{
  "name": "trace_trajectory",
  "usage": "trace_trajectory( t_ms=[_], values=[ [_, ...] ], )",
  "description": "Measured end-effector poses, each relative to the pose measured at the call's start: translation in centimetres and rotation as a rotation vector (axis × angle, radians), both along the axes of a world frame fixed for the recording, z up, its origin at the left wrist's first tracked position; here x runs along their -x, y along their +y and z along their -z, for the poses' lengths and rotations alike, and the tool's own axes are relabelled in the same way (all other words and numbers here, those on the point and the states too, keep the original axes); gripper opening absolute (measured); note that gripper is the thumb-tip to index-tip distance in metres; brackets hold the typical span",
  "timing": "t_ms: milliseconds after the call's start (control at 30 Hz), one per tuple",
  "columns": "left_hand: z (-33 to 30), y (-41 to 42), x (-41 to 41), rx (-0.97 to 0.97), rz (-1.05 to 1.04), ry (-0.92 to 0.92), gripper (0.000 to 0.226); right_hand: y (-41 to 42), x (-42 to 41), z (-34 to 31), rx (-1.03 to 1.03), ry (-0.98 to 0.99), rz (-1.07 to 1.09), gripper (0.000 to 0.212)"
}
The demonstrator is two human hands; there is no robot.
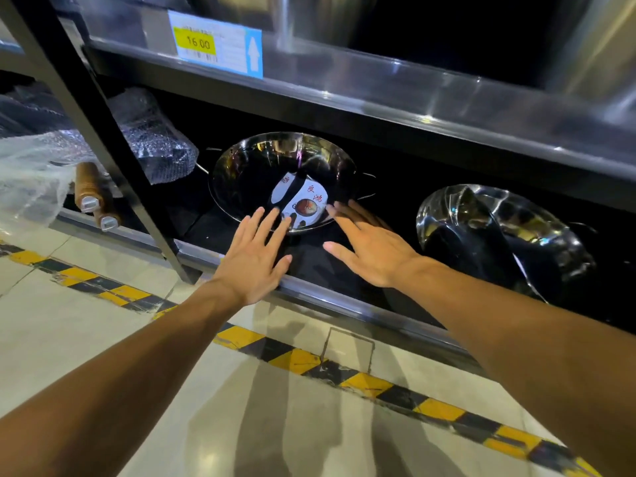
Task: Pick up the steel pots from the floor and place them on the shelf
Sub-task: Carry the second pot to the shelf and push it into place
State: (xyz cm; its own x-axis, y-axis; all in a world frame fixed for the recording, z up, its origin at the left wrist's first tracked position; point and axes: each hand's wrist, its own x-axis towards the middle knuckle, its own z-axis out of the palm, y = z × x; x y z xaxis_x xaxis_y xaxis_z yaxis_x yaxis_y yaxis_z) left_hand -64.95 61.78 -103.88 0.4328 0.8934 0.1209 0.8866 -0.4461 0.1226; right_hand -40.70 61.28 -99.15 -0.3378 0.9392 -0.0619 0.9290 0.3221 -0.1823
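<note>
Head view: both bare hands reach toward the bottom shelf (309,294) of a dark metal rack. The left hand (253,261) is flat, palm down, its fingers (266,223) spread and straight, and it holds nothing. The right hand (373,251) is likewise flat with fingers (344,215) spread apart and empty.

Just past the fingertips of both hands sits a shiny steel wok (285,180) on the bottom shelf, tilted so its bowl faces the camera. The left fingertips overlap its near rim in the picture, and the right fingertips reach its near right edge; whether either hand actually touches the metal cannot be told. A round paper label (303,203) with red characters lies inside the wok, right beyond the left fingertips. Thin wire loop handles stick out at the wok's sides.

Well to the right of the right fingers, a second steel wok (499,235) rests on the same shelf, also tilted.

Far to the left of the left fingers, beyond the rack's upright post (113,139), lie bubble-wrapped bundles (151,132) and two wooden handles (93,192) with metal end caps. Above the fingers, a price tag (215,43) reading 16.00 is fixed to the upper shelf edge. Below the wrists, yellow-and-black hazard tape (299,361) runs across the pale floor.
</note>
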Motion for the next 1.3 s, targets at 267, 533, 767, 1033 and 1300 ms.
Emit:
trace_trajectory(
  t_ms=[267, 533, 767, 1033, 1300],
  values=[
    [-0.6, -5.0, -12.9, 0.031, 0.159, -0.031, 0.064, -10.3, -12.3, -2.5, 0.033, -0.027, 0.255, 0.063],
    [-0.3, -8.3, -21.2, -0.096, 0.401, 0.223, 0.069, -16.8, -24.1, 1.0, -0.008, -0.010, 0.491, 0.065],
    [-0.2, -11.0, -21.2, 0.065, 0.368, 0.091, 0.071, -20.0, -28.3, 2.2, 0.095, 0.134, 0.577, 0.066],
    [-0.2, -6.7, -19.9, -0.036, 0.305, 0.350, 0.073, -21.2, -29.3, 3.0, 0.036, 0.177, 0.347, 0.058],
    [1.1, -7.3, -20.8, -0.105, 0.383, 0.257, 0.085, -21.3, -28.7, 5.0, -0.143, -0.039, 0.340, 0.065]
  ],
)
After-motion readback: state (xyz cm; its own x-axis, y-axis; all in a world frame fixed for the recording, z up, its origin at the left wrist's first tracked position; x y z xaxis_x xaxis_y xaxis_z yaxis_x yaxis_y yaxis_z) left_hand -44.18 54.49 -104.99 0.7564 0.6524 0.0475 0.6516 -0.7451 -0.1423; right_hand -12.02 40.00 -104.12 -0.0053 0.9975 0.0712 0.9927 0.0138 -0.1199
